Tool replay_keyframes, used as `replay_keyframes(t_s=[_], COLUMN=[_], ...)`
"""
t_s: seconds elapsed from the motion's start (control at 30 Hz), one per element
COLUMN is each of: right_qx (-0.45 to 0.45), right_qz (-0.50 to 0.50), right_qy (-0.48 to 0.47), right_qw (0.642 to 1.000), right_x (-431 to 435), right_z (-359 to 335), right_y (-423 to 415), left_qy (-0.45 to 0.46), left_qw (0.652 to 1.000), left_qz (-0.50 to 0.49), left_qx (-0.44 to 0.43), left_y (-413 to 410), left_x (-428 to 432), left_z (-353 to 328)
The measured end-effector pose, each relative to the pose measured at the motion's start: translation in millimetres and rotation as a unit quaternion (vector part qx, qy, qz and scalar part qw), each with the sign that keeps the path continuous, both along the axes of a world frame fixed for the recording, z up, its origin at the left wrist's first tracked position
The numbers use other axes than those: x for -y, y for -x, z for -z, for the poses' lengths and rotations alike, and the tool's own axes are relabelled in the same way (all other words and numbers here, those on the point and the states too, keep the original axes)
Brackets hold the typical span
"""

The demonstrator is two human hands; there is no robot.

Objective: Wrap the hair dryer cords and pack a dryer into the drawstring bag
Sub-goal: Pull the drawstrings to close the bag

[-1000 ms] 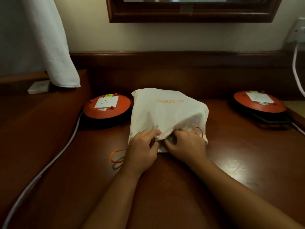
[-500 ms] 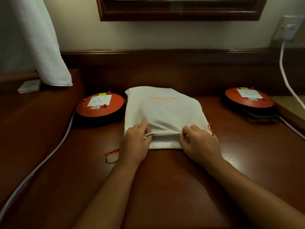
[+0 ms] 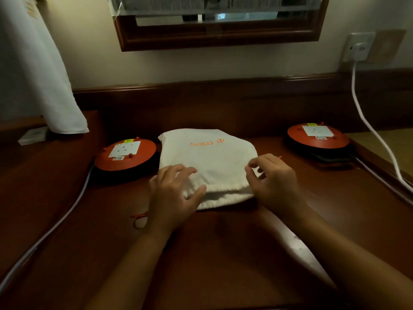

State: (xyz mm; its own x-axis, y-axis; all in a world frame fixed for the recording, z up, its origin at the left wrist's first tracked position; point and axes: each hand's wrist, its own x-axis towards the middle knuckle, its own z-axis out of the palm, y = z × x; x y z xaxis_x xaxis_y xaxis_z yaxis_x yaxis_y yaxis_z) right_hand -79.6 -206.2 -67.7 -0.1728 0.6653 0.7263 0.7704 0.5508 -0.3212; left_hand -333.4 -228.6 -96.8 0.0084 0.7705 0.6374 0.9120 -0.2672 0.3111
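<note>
- Closing up looks like the step in hand: the drawstring bag [image 3: 207, 157] lies bulging on the desk [image 3: 223, 260]. No dryer shows, so I'd guess it's already inside.
- The bag's mouth end faces the person, right between both hands.
- Left hand [image 3: 172, 198] is spread out, fingers fairly straight, lying over the near-left corner of the bag with the thumb at the hem. It isn't gripping anything.
- Right hand [image 3: 274, 186] sits at the near-right corner with its fingers loosely curled. It doesn't seem to be holding anything either.
- Next move, I reckon, is to grab the orange cord loop [image 3: 138, 217] lying just left of the left hand, plus the orange bit [image 3: 279, 156] peeking out by the right fingers, and pull them apart to cinch the mouth.
</note>
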Motion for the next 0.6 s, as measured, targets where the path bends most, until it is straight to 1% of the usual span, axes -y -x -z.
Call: replay_keyframes(t_s=[0.07,0.17,0.23,0.3,0.37,0.43,0.5,0.53,0.57,0.6], right_qx=[0.017,0.054,0.102,0.17,0.228,0.246,0.217,0.166,0.079,-0.02], right_qz=[0.014,0.034,0.065,0.067,0.057,0.055,0.021,-0.016,-0.047,-0.057], right_qy=[0.027,0.129,0.208,0.268,0.273,0.239,0.224,0.232,0.245,0.254], right_qw=[0.999,0.99,0.971,0.946,0.933,0.938,0.95,0.958,0.965,0.965], right_x=[-23.4,-67.5,-101.6,-131.4,-146.4,-144.5,-140.3,-138.6,-137.8,-138.0], right_z=[-7.6,-13.8,-20.8,-19.2,-8.9,4.0,10.7,9.2,5.6,2.3], right_y=[8.2,24.8,33.6,39.5,42.7,43.5,39.3,34.4,27.5,19.2], left_qy=[0.008,0.039,0.079,0.143,0.201,0.223,0.227,0.229,0.232,0.234], left_qw=[0.999,0.997,0.992,0.982,0.968,0.959,0.957,0.956,0.955,0.954], left_qz=[-0.003,0.006,0.009,0.01,0.009,-0.003,-0.017,-0.022,-0.026,-0.03], left_qx=[-0.035,-0.072,-0.093,-0.119,-0.149,-0.173,-0.182,-0.182,-0.183,-0.185], left_y=[-12.2,-27.3,-34.0,-35.8,-34.4,-32.7,-31.6,-31.1,-30.2,-29.8], left_x=[-10.5,-33.5,-54.6,-77.8,-96.1,-105.2,-108.0,-108.2,-109.1,-111.0], left_z=[-7.4,-15.6,-23.9,-29.4,-29.1,-25.0,-20.9,-19.1,-18.8,-19.4])
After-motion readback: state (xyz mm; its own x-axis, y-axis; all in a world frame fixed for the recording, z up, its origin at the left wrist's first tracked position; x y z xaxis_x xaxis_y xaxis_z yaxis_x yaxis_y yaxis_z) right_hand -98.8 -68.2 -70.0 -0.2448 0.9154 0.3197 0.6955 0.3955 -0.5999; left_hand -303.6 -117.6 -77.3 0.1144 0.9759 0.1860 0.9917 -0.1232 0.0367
